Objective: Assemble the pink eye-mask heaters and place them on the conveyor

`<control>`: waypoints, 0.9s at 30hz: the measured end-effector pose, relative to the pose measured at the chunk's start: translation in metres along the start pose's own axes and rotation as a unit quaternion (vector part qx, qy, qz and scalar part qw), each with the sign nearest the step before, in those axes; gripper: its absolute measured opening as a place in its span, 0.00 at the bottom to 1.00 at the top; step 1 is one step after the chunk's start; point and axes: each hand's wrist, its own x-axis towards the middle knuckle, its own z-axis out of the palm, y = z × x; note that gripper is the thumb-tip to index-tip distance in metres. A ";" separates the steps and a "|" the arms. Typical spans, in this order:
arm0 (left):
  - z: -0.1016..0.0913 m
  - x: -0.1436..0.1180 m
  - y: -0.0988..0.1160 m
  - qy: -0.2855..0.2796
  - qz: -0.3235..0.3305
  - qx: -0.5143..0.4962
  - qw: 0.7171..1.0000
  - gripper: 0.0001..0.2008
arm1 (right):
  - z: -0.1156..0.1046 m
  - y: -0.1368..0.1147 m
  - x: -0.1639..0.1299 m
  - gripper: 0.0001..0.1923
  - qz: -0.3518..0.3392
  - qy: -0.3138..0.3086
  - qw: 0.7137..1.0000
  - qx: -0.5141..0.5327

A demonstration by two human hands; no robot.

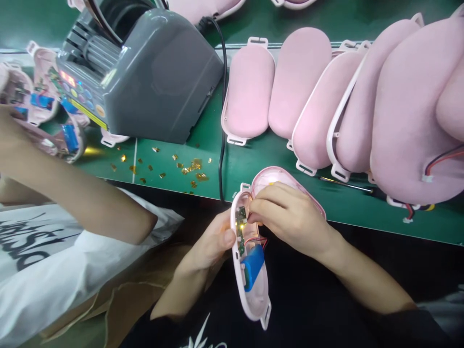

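Note:
My left hand (213, 241) holds an open pink plastic shell (255, 299) by its edge, near my lap. Inside the shell sit a small green circuit board (240, 231) with a lit yellow light, thin red wires and a blue battery (253, 266). My right hand (290, 215) is closed with its fingertips pinching at the top of the circuit board. A second pink shell half (286, 178) lies under my right hand at the edge of the green table (203, 140).
A grey tape dispenser (145, 72) with a black cable (222, 121) stands at the back left. Several pink padded covers (326, 101) lie in a row at the right. Gold scraps (188, 169) litter the table. Another person's arm (72, 193) reaches over open shells (47, 106) at left.

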 end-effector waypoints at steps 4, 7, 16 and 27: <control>0.003 -0.001 -0.007 -0.023 0.050 -0.025 0.998 0.37 | -0.012 -0.003 -0.002 0.05 0.004 -0.013 0.998 -0.055; 0.004 -0.003 -0.022 0.005 0.081 -0.052 0.995 0.48 | -0.028 -0.007 -0.023 0.11 0.048 -0.011 0.993 -0.105; 0.017 0.006 -0.037 -0.006 0.198 -0.069 0.978 0.53 | -0.042 -0.009 -0.060 0.25 0.221 0.027 0.970 -0.102; 0.025 0.006 -0.029 -0.022 0.196 -0.050 0.979 0.38 | -0.042 -0.028 -0.060 0.24 0.040 0.030 0.995 -0.085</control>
